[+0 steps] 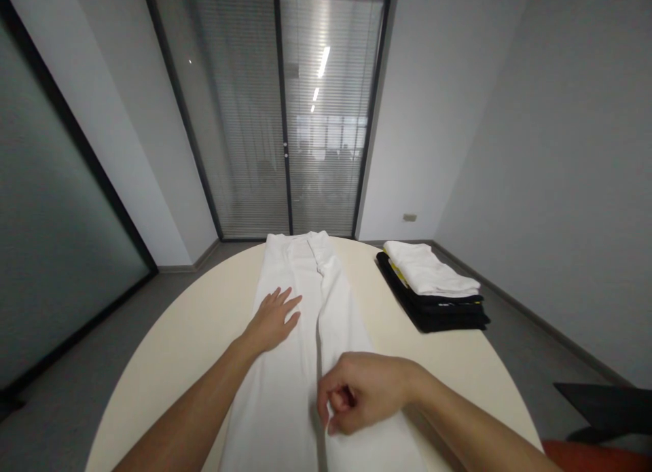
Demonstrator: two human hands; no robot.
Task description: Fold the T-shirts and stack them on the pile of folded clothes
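Observation:
A pair of white trousers (290,384) lies lengthwise on the round table, waistband at the far edge and legs running toward me. My left hand (274,320) rests flat on the left leg with its fingers spread. Lower down, my right hand (364,394) is closed in a pinch on the inner edge of the right leg, lifting a little of the cloth. A narrow gap runs between the two legs. The near ends of the legs go out of the picture at the bottom.
A stack of folded clothes stands on the table at the right, with a white folded garment (430,268) on top of black ones (448,317). The cream table (204,302) has a curved edge. Part of a red and black chair (601,451) shows at the lower right.

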